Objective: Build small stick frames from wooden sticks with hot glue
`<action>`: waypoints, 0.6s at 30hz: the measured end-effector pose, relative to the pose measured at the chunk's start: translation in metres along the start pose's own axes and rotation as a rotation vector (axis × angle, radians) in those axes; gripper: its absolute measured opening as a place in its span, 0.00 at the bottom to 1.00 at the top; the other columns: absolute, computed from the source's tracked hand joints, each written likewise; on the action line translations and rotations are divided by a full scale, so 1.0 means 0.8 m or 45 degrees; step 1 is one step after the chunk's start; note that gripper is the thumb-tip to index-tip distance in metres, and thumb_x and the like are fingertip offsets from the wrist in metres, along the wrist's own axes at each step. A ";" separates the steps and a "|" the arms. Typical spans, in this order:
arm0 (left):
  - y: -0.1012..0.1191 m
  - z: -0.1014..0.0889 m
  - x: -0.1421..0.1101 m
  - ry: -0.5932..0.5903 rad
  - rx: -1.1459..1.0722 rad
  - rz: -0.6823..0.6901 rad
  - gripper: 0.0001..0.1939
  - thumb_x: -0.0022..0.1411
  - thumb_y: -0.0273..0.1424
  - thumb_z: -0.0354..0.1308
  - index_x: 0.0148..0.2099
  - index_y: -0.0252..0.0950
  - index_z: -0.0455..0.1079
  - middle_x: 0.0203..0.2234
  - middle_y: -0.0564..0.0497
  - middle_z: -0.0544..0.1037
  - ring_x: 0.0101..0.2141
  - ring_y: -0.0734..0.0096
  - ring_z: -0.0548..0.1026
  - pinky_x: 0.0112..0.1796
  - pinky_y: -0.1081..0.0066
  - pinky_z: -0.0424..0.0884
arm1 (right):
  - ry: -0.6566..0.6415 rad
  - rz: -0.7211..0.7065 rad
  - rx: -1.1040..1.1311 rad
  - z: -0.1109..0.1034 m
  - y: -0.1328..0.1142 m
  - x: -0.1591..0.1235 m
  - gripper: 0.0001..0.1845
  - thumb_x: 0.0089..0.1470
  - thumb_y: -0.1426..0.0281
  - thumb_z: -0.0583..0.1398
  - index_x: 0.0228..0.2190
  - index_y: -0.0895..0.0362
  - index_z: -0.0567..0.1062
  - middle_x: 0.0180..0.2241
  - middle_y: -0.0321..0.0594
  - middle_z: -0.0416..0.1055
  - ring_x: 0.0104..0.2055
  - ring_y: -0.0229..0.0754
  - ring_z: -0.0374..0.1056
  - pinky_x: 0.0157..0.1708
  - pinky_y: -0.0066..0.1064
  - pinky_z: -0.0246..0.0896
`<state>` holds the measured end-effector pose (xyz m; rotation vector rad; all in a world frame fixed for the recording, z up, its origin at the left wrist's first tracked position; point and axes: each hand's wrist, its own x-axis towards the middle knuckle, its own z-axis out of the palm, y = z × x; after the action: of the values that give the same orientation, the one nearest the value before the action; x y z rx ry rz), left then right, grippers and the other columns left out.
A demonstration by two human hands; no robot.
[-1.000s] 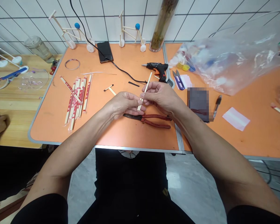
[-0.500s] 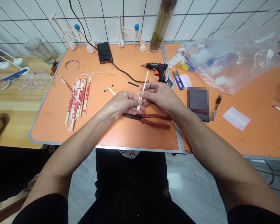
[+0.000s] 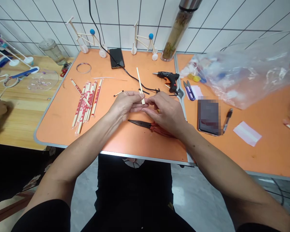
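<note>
Left hand (image 3: 127, 104) and right hand (image 3: 165, 112) pinch one thin wooden stick (image 3: 139, 80), tilted up, at their fingertips, just above one pair of pliers (image 3: 140, 124). A loose grip could drop it there. One glue gun (image 3: 166, 77) sits nearby, a burn risk if hot and hands drift.

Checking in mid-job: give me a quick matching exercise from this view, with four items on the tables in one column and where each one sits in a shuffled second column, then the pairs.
Items:
1. Glue gun
2. Pliers
3. Purple-handled snips
4. Wrapped chopsticks

Places:
A. On the second orange table, across the gap
B. Beyond the right hand, near a black cable
C. In a bundle on the left of the main orange table
D. Partly hidden under the right hand

Pairs: 1-B, 2-D, 3-A, 4-C
</note>
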<state>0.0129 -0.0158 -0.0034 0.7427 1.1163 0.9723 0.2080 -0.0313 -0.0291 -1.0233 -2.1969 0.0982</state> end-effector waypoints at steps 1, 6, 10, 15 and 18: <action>0.000 0.001 -0.001 0.008 0.006 -0.004 0.10 0.62 0.29 0.77 0.35 0.33 0.78 0.30 0.47 0.87 0.29 0.72 0.86 0.34 0.76 0.82 | -0.006 0.006 -0.012 0.002 0.000 0.000 0.05 0.72 0.65 0.63 0.43 0.53 0.79 0.40 0.46 0.81 0.42 0.49 0.75 0.40 0.40 0.66; -0.003 0.004 -0.003 0.046 0.026 -0.010 0.13 0.60 0.33 0.79 0.35 0.34 0.78 0.29 0.51 0.86 0.26 0.78 0.82 0.32 0.79 0.80 | -0.009 0.004 -0.059 0.006 0.003 -0.001 0.10 0.76 0.65 0.59 0.40 0.52 0.79 0.39 0.45 0.79 0.42 0.50 0.74 0.41 0.40 0.67; -0.005 0.006 -0.002 0.074 0.006 0.029 0.13 0.59 0.33 0.80 0.34 0.34 0.78 0.29 0.51 0.85 0.26 0.77 0.82 0.34 0.77 0.81 | -0.040 -0.032 -0.127 0.004 0.000 -0.002 0.13 0.78 0.66 0.55 0.44 0.53 0.79 0.41 0.47 0.79 0.43 0.50 0.75 0.41 0.40 0.67; -0.007 0.005 -0.004 0.047 0.066 0.104 0.16 0.56 0.37 0.82 0.36 0.34 0.80 0.30 0.52 0.86 0.29 0.75 0.83 0.35 0.77 0.80 | -0.036 -0.027 -0.110 0.001 -0.004 0.000 0.11 0.74 0.70 0.55 0.41 0.54 0.77 0.40 0.49 0.79 0.41 0.52 0.74 0.40 0.42 0.66; -0.004 0.002 -0.008 -0.006 0.120 0.193 0.19 0.55 0.41 0.83 0.37 0.34 0.81 0.30 0.49 0.87 0.31 0.72 0.86 0.35 0.77 0.80 | -0.009 0.096 0.015 -0.006 0.003 0.003 0.08 0.71 0.72 0.56 0.39 0.53 0.75 0.40 0.47 0.79 0.41 0.51 0.73 0.40 0.41 0.64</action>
<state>0.0148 -0.0227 -0.0034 0.9162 1.1197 1.0495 0.2113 -0.0291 -0.0247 -1.1013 -2.1620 0.1493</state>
